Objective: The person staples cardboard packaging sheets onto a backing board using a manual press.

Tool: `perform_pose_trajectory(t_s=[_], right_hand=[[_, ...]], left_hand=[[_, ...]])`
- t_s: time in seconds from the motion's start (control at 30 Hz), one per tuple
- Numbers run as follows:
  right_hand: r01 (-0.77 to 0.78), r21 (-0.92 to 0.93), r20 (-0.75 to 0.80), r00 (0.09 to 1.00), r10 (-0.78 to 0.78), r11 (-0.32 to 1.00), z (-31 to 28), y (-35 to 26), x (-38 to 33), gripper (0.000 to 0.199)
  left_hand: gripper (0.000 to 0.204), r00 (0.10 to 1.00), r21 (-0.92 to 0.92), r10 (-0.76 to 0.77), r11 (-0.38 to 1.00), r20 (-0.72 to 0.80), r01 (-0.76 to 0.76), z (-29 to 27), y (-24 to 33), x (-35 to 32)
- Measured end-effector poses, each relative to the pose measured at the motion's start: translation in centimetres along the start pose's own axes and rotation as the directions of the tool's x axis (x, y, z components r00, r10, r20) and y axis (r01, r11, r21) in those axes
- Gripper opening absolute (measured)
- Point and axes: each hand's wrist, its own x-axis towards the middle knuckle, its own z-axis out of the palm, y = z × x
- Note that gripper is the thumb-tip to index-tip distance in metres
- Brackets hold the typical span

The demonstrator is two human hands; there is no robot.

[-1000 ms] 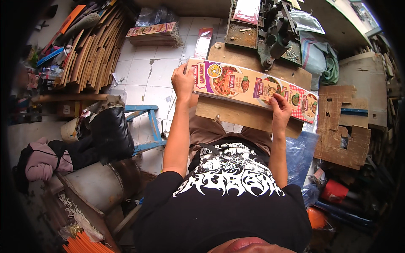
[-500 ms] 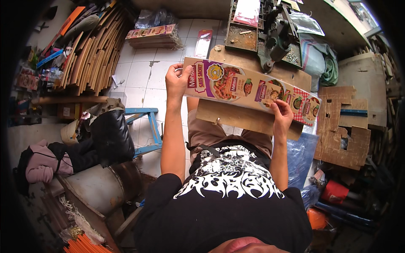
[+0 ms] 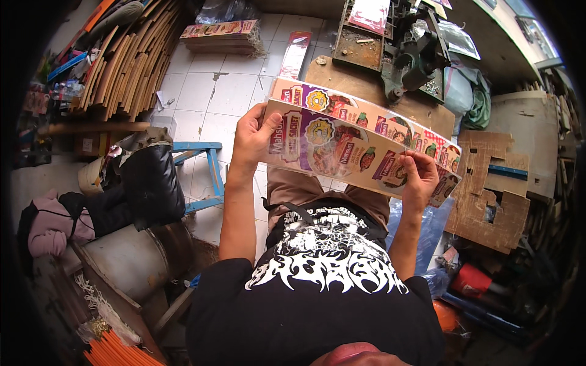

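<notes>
I hold a long printed cardboard sheet (image 3: 348,140), colourful with food pictures, lifted in front of my chest and tilted toward me. My left hand (image 3: 250,137) grips its left end, thumb on the printed face. My right hand (image 3: 418,180) pinches its lower right end. A second printed layer shows along the top edge behind the front one. Under it lies a brown wooden board (image 3: 366,91) across my lap and the floor.
A stack of printed sheets (image 3: 223,33) lies on the white tiled floor (image 3: 213,91) at the back. A dark metal press (image 3: 415,58) stands beyond the board. Cardboard offcuts (image 3: 491,189) lie right, leaning boards (image 3: 125,61) left, a blue stool (image 3: 204,174) and black bag (image 3: 149,183) nearby.
The printed sheet has been lifted off the board and drawn closer to me, now tilted up. Both hands stayed on its ends.
</notes>
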Motion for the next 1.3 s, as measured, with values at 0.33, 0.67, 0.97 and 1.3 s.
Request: perform_pose_trajectory(t_s=[0.33,0.67,0.97,1.3], right_hand=[[0.144,-0.133,-0.275,0.945,-0.176,0.981,-4.4,-0.6,2.7,0.014],[-0.038,-0.143,-0.119,0.993,0.021,0.989,-1.1,-0.3,3.9,0.013],[-0.234,-0.151,0.457,0.845,0.278,0.960,14.3,0.8,9.3,0.013],[-0.020,-0.318,0.561,0.802,0.205,0.948,23.3,6.5,16.9,0.015]], left_hand=[[0.031,0.983,-0.038,-0.096,0.995,-0.158,0.091,-2.9,-2.0,3.1],[0.042,0.918,0.839,0.218,0.513,-0.330,0.180,-4.7,-7.1,8.1],[0.040,0.966,0.740,0.010,0.645,-0.259,0.192,-4.5,-4.4,14.3],[0.028,0.958,0.618,-0.061,0.753,-0.279,0.228,-4.2,-3.9,13.8]])
